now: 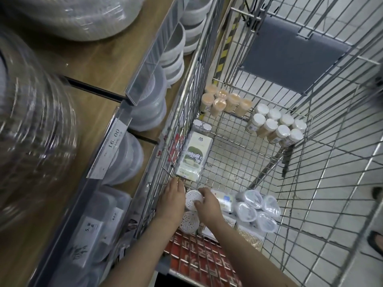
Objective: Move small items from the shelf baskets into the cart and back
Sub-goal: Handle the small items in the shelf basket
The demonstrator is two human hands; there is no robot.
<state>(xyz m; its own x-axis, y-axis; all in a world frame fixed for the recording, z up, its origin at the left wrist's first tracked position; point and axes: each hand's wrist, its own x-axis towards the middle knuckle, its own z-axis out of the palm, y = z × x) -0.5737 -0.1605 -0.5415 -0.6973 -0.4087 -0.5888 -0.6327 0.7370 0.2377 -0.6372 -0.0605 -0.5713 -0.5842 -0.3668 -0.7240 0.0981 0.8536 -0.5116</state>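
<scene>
The cart [238, 141] was shiny wire metal; the shelf [93, 65] matt wood-grain; the tubs [149, 108] glossy clear plastic.

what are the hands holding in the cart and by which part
Both hands hold the round white perforated-lid container by its rim: left hand on its left side, right hand fingers curled over its right edge.

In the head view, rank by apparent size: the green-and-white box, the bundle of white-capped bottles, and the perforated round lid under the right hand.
1. Bundle of white-capped bottles, though it lies farther away.
2. Green-and-white box, nearly as large; the order with the bundle is unsure.
3. Perforated round lid, plainly smallest, partly covered by the right hand.
</scene>
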